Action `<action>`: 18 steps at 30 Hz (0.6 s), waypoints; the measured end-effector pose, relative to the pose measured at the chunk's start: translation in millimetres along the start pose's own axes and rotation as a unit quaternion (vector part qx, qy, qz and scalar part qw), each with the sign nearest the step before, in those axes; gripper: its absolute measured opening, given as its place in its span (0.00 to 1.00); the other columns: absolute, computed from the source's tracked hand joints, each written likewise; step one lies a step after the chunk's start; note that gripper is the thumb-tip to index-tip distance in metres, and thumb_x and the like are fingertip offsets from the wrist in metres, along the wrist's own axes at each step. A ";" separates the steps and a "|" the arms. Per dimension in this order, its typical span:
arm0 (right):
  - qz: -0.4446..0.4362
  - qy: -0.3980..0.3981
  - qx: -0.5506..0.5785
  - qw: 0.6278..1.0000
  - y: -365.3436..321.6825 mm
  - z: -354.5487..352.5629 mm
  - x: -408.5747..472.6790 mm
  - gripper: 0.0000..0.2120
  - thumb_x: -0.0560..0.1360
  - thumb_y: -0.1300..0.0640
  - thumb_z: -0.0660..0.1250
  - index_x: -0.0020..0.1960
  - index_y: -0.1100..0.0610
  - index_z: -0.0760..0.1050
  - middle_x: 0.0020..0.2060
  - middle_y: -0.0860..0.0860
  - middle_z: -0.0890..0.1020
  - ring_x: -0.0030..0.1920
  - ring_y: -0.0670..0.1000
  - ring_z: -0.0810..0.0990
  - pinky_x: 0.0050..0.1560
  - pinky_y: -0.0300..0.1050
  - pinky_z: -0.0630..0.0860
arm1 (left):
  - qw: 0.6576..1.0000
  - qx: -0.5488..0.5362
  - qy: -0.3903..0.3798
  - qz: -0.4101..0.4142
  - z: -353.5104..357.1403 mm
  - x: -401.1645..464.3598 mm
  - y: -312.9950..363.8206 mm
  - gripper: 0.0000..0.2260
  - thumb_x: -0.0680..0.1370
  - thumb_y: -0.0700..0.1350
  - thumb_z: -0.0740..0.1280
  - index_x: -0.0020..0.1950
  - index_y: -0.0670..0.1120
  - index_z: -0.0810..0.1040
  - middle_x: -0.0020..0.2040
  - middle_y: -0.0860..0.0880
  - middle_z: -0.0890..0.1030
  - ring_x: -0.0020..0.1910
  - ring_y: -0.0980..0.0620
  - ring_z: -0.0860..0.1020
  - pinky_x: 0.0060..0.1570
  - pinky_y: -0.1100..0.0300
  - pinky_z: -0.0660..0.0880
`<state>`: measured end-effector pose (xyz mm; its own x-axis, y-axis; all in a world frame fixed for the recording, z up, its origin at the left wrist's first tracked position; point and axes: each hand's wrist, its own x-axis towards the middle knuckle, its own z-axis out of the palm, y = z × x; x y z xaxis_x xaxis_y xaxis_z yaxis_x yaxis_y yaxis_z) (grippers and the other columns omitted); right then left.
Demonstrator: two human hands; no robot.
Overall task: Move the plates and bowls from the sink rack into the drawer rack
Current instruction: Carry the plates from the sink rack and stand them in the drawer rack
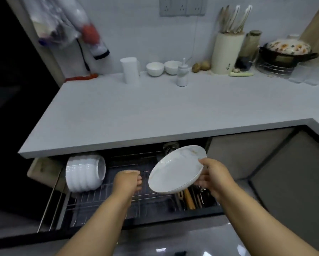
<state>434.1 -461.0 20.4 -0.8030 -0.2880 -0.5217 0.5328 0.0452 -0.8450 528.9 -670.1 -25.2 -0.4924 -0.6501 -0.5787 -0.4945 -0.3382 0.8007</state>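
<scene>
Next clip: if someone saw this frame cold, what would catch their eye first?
Most likely the white plate, held tilted by its right edge in the right hand over the open drawer rack below the counter. Next, the stack of white bowls lying on its side at the rack's left end, with the left hand loosely closed and empty between bowls and plate.

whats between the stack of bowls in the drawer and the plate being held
In the head view, the left hand hovers between the stack of bowls and the plate, over bare wire rack. The right hand holds the plate.
</scene>
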 end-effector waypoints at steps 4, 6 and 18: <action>0.029 -0.021 -0.060 0.998 27.2 72.6 17.2 0.09 0.79 0.59 0.59 0.54 0.64 0.73 0.38 0.60 0.81 0.34 0.56 0.80 0.39 0.52 0.80 | 0.999 0.049 0.021 0.009 -79.0 33.8 -17.2 0.06 0.77 0.36 0.66 0.40 0.38 0.78 0.35 0.43 0.79 0.36 0.47 0.77 0.42 0.54 0.77; 0.047 -0.032 -0.083 0.995 40.2 104.5 24.8 0.10 0.78 0.59 0.60 0.54 0.64 0.73 0.39 0.61 0.80 0.34 0.56 0.79 0.36 0.49 0.81 | 0.995 0.087 0.042 0.024 -114.3 49.0 -26.2 0.08 0.76 0.37 0.68 0.36 0.38 0.77 0.34 0.42 0.79 0.36 0.46 0.77 0.44 0.52 0.77; 0.073 -0.095 -0.231 0.965 100.7 238.1 81.5 0.10 0.78 0.61 0.62 0.57 0.64 0.73 0.41 0.59 0.80 0.36 0.55 0.79 0.30 0.43 0.77 | 0.894 0.421 0.101 0.116 -231.1 93.3 -66.5 0.10 0.79 0.48 0.62 0.40 0.46 0.71 0.43 0.46 0.78 0.43 0.46 0.76 0.39 0.59 0.67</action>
<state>485.9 -707.7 -79.3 -0.6415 -0.4142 -0.6457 0.4253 0.5085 -0.7487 681.4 -865.5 -96.6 -0.5553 -0.7740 -0.3042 -0.8010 0.3994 0.4459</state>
